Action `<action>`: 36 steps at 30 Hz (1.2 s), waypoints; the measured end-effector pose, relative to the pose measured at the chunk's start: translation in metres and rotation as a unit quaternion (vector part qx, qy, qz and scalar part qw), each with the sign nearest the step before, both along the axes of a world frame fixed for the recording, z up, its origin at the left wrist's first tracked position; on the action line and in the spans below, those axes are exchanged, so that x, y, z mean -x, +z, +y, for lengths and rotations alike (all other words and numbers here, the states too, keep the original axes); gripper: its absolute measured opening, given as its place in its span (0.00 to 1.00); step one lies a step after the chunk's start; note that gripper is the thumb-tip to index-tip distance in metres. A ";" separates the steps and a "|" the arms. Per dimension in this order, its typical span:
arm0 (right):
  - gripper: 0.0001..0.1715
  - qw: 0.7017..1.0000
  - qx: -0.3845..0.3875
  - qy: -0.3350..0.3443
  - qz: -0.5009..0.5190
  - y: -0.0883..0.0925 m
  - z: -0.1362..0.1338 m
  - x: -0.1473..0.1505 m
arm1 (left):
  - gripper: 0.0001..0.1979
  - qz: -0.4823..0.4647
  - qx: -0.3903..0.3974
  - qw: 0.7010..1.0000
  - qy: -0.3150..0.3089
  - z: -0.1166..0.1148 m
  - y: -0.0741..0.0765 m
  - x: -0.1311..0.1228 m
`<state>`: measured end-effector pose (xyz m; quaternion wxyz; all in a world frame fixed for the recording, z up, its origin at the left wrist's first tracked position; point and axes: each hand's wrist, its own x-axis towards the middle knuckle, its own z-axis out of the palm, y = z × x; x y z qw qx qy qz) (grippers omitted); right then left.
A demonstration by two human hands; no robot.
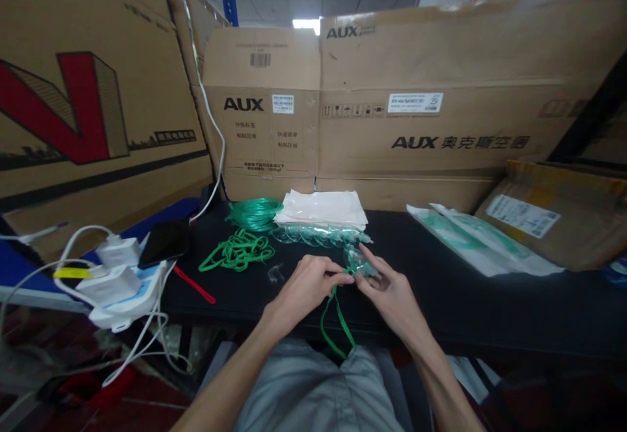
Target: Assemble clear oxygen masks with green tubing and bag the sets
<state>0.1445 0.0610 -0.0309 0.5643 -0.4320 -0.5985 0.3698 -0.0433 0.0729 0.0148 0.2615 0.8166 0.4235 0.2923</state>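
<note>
Both hands meet at the near edge of the black counter (465, 301). The left hand (306, 286) has its thumb-and-forefinger grip pressed together on the thin green elastic strap (337, 327), whose loop dangles over the lap. The right hand (392, 295) pinches the small clear plastic mask piece (360, 263), fingers arched above. Best, I'd judge, to hold the strap end short and taut, wrists low, so it meets the plastic cleanly.

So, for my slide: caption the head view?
Left hand and right hand hold a green strap and clear mask over a black table.
</note>
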 end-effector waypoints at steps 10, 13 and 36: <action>0.38 0.998 -0.020 0.040 -0.036 -0.006 0.002 -0.001 | 0.19 0.011 0.022 1.000 0.000 -0.002 0.006 0.008; 0.37 0.997 -0.036 -0.018 -0.060 -0.010 0.004 -0.002 | 0.19 0.017 0.055 0.998 -0.033 -0.005 0.011 0.011; 0.44 0.978 0.019 -0.190 -0.083 -0.020 0.010 -0.016 | 0.20 -0.059 -0.051 0.988 0.137 -0.031 0.084 0.080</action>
